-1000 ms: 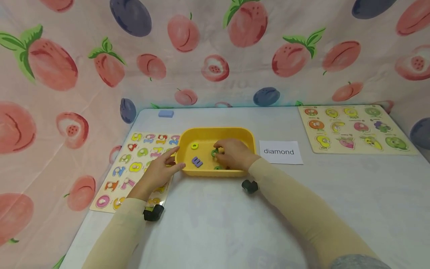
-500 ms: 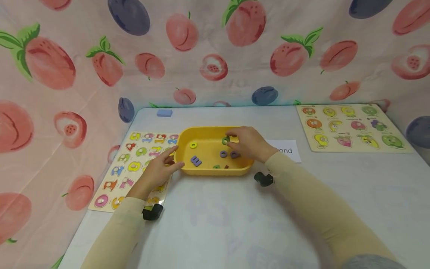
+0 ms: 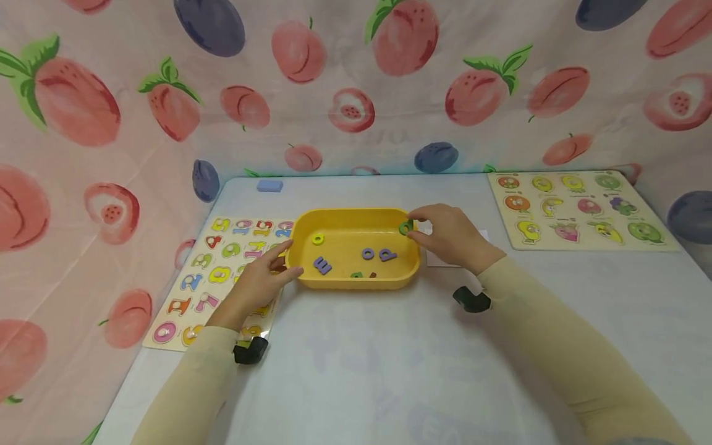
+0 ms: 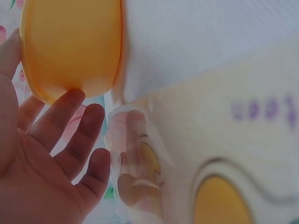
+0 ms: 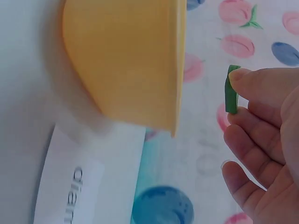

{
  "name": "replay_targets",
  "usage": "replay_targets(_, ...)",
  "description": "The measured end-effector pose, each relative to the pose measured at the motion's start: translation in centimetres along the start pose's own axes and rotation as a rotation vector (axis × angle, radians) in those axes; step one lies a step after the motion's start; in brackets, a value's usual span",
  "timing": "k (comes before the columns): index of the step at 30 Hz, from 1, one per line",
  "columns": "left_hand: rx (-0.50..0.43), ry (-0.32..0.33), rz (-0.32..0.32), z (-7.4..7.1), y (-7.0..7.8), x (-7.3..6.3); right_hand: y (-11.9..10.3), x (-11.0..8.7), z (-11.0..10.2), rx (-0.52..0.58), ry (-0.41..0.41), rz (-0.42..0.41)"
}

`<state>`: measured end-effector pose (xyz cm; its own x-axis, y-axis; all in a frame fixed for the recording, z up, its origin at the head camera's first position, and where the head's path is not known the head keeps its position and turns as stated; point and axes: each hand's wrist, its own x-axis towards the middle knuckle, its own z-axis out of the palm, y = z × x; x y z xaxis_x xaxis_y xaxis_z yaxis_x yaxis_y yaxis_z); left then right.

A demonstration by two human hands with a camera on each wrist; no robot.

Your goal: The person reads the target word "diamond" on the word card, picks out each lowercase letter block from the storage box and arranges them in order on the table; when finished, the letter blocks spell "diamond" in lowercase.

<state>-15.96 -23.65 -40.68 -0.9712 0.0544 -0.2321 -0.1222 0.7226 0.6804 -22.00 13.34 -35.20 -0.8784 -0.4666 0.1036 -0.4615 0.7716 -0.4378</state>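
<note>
A yellow tray (image 3: pixel 356 283) sits mid-table. My left hand (image 3: pixel 258 287) touches its left end with spread, fairly straight fingers; the left wrist view shows the fingertips on the tray wall (image 4: pixel 74 51). Above the tray's right rim, my right hand (image 3: pixel 453 235) pinches a green letter (image 3: pixel 406 227) between thumb and fingers; edge-on, the same green piece (image 5: pixel 231 89) appears in the right wrist view. Inside the tray lie a yellow ring-shaped letter (image 3: pixel 317 239), a purple m-like letter (image 3: pixel 322 266), a purple o (image 3: pixel 368 253), a purple d-like letter (image 3: pixel 386 254) and partly hidden pieces by the near wall.
A white card (image 5: pixel 70 182), its word partly visible, lies right of the tray under my right hand. A number board (image 3: pixel 208 275) is at left, partly under my left arm. A fruit board (image 3: pixel 581 213) lies back right, a blue block (image 3: pixel 269 186) back left.
Gripping the green letter, my right hand has moved right and lifted it from the tray's middle to above the right rim, uncovering the purple letters. My left hand has stayed at the tray.
</note>
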Motion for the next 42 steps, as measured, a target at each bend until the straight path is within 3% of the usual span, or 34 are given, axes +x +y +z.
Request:
replay_targets(7,-0.002,-0.001,-0.003,0.0,0.1,0.0,1.9,-2.0,-1.5,-0.03,0.049,0.059)
replay_targets(13,0.001,0.0,-0.007,0.0,0.1,-0.1,3.5,-3.5,-1.6,-0.018,0.025,0.119)
replay_targets(25,-0.008,-0.001,-0.011,0.0,0.1,-0.2,5.5,-4.6,0.7,0.023,-0.07,0.182)
replay_targets(42,-0.022,0.0,0.011,0.1,0.2,-0.1,5.9,-5.1,3.2,0.046,-0.119,0.144)
